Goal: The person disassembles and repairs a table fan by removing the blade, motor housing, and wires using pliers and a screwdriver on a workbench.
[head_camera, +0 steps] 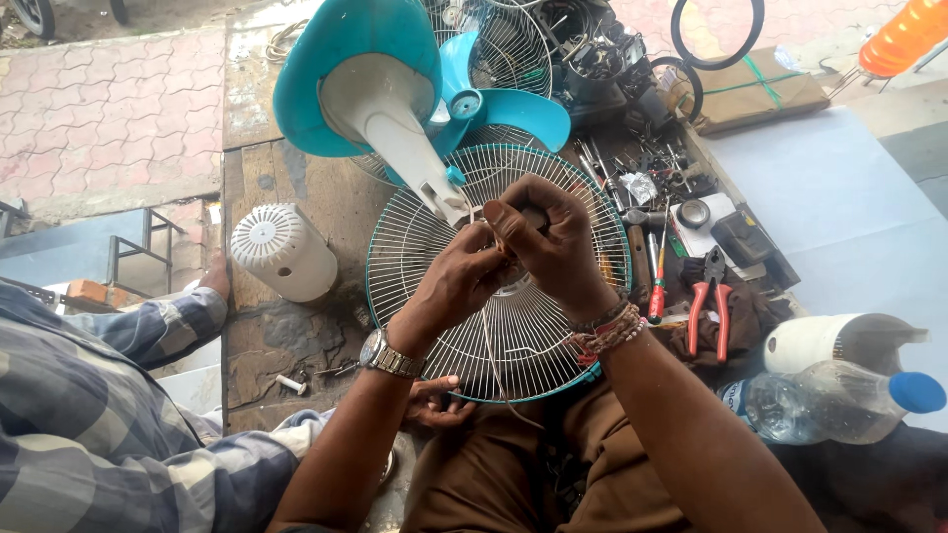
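Bench (296,326): rough worn top, holds the whole strip-down; parts spread w/in arm's reach.
Fan body (380,99): teal base + white stem tipped over toward the person, stem end lying on the grille, so the end being worked sits close to both hands.
Grille (434,227): teal-rimmed wire guard flat on bench edge, partly over the lap; serves as a tray under the hands (small bits would land on it, I judge).
Blade (494,109): teal, off the motor, parked behind w/ a 2nd guard.
Motor cover (281,252): white, on its side at left, apart from the work.
Bottle (829,400): clear, blue cap, lying at right by a white housing.
Pliers (707,296): red handles, lying just right of the grille, beside a red screwdriver (657,286) — ready to grab.
Right hand (548,237): clenched round a small dark part over grille centre; can't tell what part.
Left hand (464,276): fingers pinched on a thin pale wire at the stem end, touching the right hand.
Other person: plaid sleeve (109,415) at left, one hand (434,400) at grille's near rim, seemingly steadying it.
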